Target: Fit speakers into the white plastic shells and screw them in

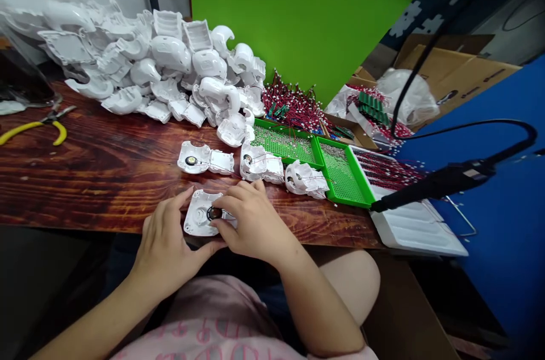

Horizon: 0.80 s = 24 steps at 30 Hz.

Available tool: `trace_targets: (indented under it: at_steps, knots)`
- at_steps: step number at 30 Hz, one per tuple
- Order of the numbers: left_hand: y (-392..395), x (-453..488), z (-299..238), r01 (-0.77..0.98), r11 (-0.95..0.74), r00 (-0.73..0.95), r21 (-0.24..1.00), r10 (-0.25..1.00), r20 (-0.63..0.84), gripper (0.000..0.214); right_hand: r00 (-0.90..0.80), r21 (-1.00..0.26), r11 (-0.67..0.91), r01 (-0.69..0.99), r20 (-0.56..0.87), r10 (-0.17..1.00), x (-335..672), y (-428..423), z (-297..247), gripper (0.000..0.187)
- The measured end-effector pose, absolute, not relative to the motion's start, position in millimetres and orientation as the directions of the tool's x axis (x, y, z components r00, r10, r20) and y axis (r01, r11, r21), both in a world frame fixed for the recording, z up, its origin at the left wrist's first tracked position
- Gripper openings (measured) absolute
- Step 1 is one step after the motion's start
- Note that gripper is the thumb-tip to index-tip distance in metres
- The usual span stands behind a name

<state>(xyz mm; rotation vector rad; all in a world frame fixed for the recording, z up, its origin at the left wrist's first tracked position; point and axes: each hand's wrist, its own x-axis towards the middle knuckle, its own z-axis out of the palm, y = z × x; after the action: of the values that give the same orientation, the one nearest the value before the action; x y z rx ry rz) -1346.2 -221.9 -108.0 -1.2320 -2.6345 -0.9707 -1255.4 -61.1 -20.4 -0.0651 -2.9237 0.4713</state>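
A white plastic shell point(198, 213) lies on the wooden table point(85, 172) between my hands, with a small round dark-centred disc point(214, 213) seated in it. My left hand point(170, 229) grips the shell's left side between fingers and thumb. My right hand point(251, 218) comes in from the right, its fingertips on the disc and hiding part of the shell. Thin wires run from the disc, but their ends are hidden. Just beyond my hands stand several similar open shells point(260, 164) with discs and thin wires.
A large heap of white plastic shells point(149, 59) fills the back left. Yellow-handled pliers point(36, 130) lie at the far left. Green pegged trays point(283, 141) and a bundle of red wires point(293, 104) sit to the right, beside a black soldering iron point(443, 184) and a white tray point(413, 224).
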Motion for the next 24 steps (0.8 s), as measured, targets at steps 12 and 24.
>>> trace_targets:
  at_steps: [12, 24]
  knots:
    - [-222, -1384, -108, 0.710, 0.305, -0.548, 0.634, 0.806, 0.225, 0.077, -0.993, -0.197, 0.980, 0.021, 0.109, 0.044, -1282, -77, -48, 0.016]
    - [-223, -1388, -112, 0.751, 0.248, -0.513, 0.613, 0.803, 0.304, 0.074, -0.976, -0.402, 0.898, 0.181, 0.037, 0.214, -1285, -82, -55, 0.014]
